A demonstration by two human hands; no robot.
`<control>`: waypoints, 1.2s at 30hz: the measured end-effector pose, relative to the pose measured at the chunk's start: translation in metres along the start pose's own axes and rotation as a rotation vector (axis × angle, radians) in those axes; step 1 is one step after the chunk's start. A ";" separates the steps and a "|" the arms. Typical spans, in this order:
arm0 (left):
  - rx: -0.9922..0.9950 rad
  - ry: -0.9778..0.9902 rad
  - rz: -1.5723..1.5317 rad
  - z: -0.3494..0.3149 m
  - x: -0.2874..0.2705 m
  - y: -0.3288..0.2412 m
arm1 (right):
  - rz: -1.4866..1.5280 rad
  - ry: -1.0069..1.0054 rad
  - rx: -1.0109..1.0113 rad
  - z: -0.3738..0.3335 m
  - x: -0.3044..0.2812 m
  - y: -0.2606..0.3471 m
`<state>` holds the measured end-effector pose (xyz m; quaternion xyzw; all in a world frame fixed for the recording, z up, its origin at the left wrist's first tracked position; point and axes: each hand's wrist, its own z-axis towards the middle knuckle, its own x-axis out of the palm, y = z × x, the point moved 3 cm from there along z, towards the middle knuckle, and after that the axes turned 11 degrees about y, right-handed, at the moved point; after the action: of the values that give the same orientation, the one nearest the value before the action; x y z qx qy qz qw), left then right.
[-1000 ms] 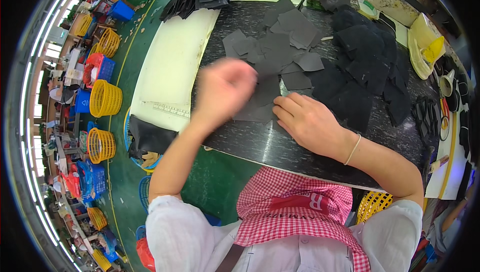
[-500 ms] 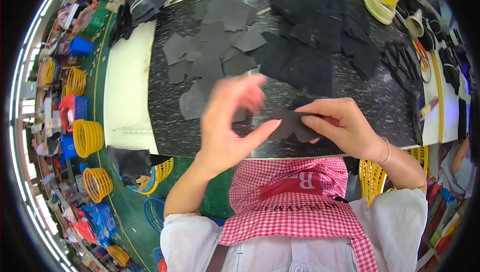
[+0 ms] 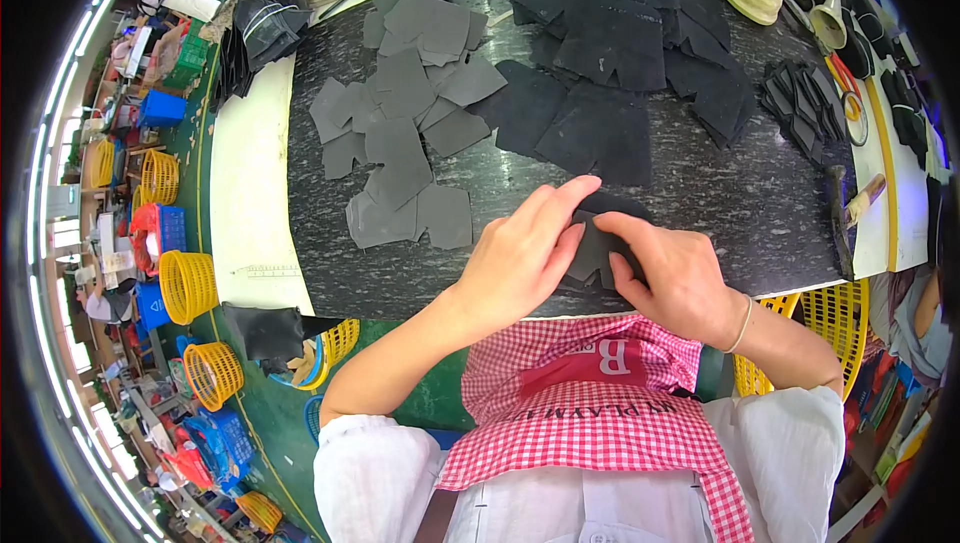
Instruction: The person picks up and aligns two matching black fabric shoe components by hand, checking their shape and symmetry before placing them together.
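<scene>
Close to the table's near edge, a small dark grey notched piece [image 3: 590, 251] of sheet material lies over a black piece [image 3: 622, 205]. My left hand [image 3: 522, 255] meets their left side, its fingers together and its thumb at the grey piece's edge. From the right, my right hand [image 3: 680, 278] closes on the grey piece with bent index finger and thumb. The fingers hide part of both pieces. Left of my hands, loose grey cut pieces [image 3: 400, 148] overlap in a spread. Beyond them lie black cut pieces [image 3: 610, 43] in a larger heap.
The dark speckled table mat [image 3: 480, 278] runs beneath everything. A tied black bundle [image 3: 270, 28] sits at the far left. Black strips [image 3: 800, 108], scissors [image 3: 852, 118] and a wooden-handled tool [image 3: 865, 200] lie on the right. Yellow baskets [image 3: 835, 328] stand below the table's edge.
My left hand has come down and right, from open above the table to the grey piece's edge. The grey piece is now lower over the black piece, with my right hand on it.
</scene>
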<state>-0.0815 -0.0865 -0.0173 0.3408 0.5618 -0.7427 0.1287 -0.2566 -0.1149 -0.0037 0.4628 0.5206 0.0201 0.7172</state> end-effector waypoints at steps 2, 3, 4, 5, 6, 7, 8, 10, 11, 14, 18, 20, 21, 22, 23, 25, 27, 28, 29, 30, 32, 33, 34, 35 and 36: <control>0.024 -0.013 0.117 0.002 0.000 -0.005 | -0.235 0.045 -0.039 0.010 -0.007 0.003; 0.017 0.018 0.260 0.003 0.000 -0.008 | -0.289 -0.091 -0.124 0.018 -0.021 -0.003; 0.004 0.049 0.398 0.002 0.001 -0.008 | -0.364 -0.120 -0.086 0.025 -0.033 -0.015; 0.014 0.030 0.469 0.002 0.002 -0.008 | -0.282 -0.175 -0.151 0.034 -0.039 -0.015; 0.014 0.025 0.473 0.005 -0.001 -0.008 | -0.199 -0.230 -0.218 0.041 -0.044 -0.014; 0.051 -0.011 0.478 0.007 -0.010 -0.008 | -0.201 -0.235 -0.221 0.046 -0.043 -0.020; 0.088 -0.046 0.484 0.009 -0.019 -0.007 | -0.274 -0.156 -0.252 0.048 -0.037 -0.028; 0.154 -0.150 0.392 0.014 -0.033 0.001 | -0.345 -0.076 -0.303 0.051 -0.035 -0.036; 0.151 -0.147 0.367 0.019 -0.038 0.005 | -0.223 -0.093 -0.258 0.053 -0.038 -0.040; 0.011 0.019 0.305 0.021 -0.043 0.018 | 0.297 -0.318 0.280 0.050 -0.073 -0.043; 0.119 -0.104 0.333 0.008 -0.042 0.012 | -0.516 -0.080 -0.358 0.002 -0.050 0.002; 0.140 -0.124 0.500 0.004 -0.065 0.023 | -0.402 0.118 -0.314 -0.011 -0.007 0.009; 0.154 -0.134 0.658 0.002 -0.079 0.033 | -0.301 0.111 -0.276 -0.006 -0.013 0.008; -0.005 -0.127 0.630 -0.001 -0.098 0.041 | -0.190 0.114 -0.245 -0.003 -0.021 0.008; -0.155 -0.127 0.666 -0.010 -0.113 0.043 | -0.165 0.074 -0.278 0.008 -0.028 0.013; -0.174 -0.041 0.642 -0.031 -0.130 0.065 | -0.165 0.005 -0.349 0.050 -0.029 0.025; -0.163 0.030 0.639 -0.029 -0.132 0.075 | -0.207 -0.012 -0.462 0.102 -0.012 0.032; -0.143 0.030 0.621 -0.025 -0.130 0.074 | -0.206 -0.039 -0.472 0.127 -0.003 0.030; -0.138 0.029 0.604 -0.023 -0.129 0.074 | -0.196 -0.058 -0.490 0.152 0.009 0.025; -0.120 0.035 0.600 -0.018 -0.130 0.075 | -0.244 -0.007 -0.487 0.172 0.020 0.016; -0.057 0.037 0.491 -0.020 -0.136 0.072 | -0.283 0.047 -0.466 0.192 0.029 0.009; -0.148 -0.131 0.186 -0.032 -0.143 0.072 | -0.302 0.055 -0.515 0.195 0.030 0.008; -0.053 -0.350 -0.135 -0.045 -0.153 0.070 | -0.321 0.063 -0.568 0.195 0.031 0.009; -0.074 -0.631 -0.307 -0.052 -0.160 0.061 | -0.142 0.129 -0.447 0.187 0.019 0.014; 0.009 -0.695 -0.328 -0.050 -0.165 0.054 | -0.146 0.125 -0.410 0.184 0.014 0.010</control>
<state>0.0886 -0.0898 0.0430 -0.0254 0.5284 -0.8273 0.1892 -0.1048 -0.2202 -0.0013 0.2661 0.5812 0.1021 0.7622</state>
